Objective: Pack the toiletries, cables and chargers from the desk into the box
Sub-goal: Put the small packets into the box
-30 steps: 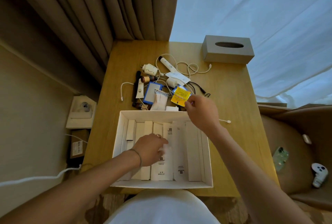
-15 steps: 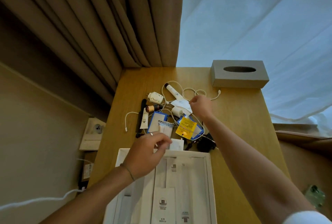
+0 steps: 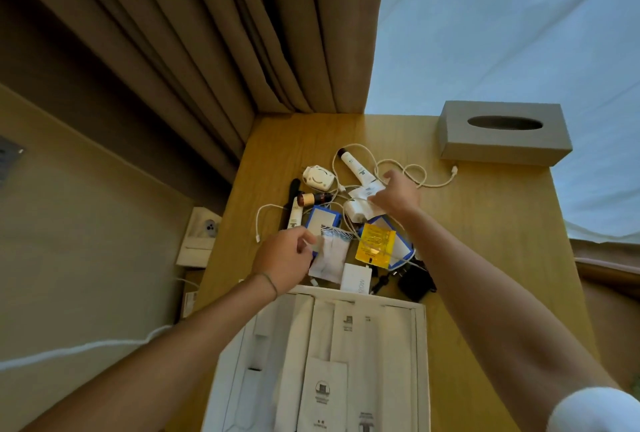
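Both hands have left the box (image 3: pixel 420 345) for the pile beyond it. Right hand (image 3: pixel 394 194) spread, touching white packets; left hand (image 3: pixel 285 258) pinching the white sachet (image 3: pixel 329 255). White tube (image 3: pixel 355 168) lies diagonal, nearest right hand.

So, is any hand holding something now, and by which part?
Left hand pinches the white sachet at its upper left corner. Right hand only reaches; no grip visible.

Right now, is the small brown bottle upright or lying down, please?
Lying down: the brown bottle rests on its side on the desk.
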### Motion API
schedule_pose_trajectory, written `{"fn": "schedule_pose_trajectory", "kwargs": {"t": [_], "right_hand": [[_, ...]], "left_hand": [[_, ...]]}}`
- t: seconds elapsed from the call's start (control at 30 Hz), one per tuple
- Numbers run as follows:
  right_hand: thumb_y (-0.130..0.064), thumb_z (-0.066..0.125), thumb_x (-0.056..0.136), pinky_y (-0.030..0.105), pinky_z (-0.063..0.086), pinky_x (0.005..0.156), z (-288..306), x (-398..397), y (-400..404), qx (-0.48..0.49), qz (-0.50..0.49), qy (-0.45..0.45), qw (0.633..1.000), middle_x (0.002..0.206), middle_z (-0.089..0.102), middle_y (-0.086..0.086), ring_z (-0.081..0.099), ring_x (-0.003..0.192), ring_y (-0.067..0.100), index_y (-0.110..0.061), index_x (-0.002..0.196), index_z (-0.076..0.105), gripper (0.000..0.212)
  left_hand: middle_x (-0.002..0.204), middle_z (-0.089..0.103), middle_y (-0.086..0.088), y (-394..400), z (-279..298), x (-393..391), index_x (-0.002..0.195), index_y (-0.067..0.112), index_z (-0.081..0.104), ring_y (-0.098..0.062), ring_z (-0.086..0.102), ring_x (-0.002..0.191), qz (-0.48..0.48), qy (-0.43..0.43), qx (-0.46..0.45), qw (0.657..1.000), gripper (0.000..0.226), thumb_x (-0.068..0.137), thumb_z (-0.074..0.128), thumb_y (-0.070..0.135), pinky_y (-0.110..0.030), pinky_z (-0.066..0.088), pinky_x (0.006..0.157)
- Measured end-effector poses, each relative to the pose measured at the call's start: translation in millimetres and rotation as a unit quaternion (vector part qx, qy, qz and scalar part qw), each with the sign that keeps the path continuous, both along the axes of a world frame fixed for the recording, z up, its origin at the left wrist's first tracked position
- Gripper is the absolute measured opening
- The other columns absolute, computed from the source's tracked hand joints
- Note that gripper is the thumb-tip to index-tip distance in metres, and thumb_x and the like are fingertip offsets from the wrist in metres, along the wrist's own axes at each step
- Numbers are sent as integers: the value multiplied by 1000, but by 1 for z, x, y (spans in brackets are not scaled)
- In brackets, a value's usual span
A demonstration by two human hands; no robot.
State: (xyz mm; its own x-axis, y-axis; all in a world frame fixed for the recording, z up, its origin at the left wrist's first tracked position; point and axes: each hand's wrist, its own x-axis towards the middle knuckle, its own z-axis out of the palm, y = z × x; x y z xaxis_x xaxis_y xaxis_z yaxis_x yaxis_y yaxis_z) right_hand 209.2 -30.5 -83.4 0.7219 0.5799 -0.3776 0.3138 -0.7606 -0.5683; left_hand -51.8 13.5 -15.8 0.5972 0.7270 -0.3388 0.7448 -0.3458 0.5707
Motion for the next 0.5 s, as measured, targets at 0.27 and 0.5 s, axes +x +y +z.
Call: {"fn": "schedule_pose_trajectory", "kwargs": {"t": [0.27,0.5], "right_hand": [[-15,71,85,29,53,53,48,-7,-16,122,-31,-12,992,113,74,8,70,87,21,-13,120,69,35],[-13,69,91,20,54,59,98,-51,-57,267,-107,176,941,102,72,-2,72,95,20,-12,123,68,32]], "left_hand": [[89,66,8,11,-21,33,93,28,63,-13,62,81,22,90,4,996,10,89,66,36,-33,56,73],[89,66,5,17,-33,53,92,26,62,-14,59,78,10,139,43,989,35,77,76,55,-26,43,58]]}}
